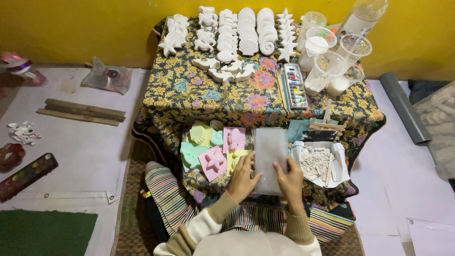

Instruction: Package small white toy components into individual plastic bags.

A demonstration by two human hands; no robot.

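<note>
Both hands, left hand (243,178) and right hand (289,176), press flat, fingers spread, on either long edge of a translucent plastic sheet (269,154), apparently steadying it on the floral-clothed bench (189,95). Pastel silicone moulds (213,151) lie just left; white plaster sea figures (237,33) line the far edge.

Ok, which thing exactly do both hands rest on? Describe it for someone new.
On the flowered cloth, look at the near edge, right of the pastel moulds. The translucent white sheet lies under the left hand and right hand; it alone is flat and plain.
</note>
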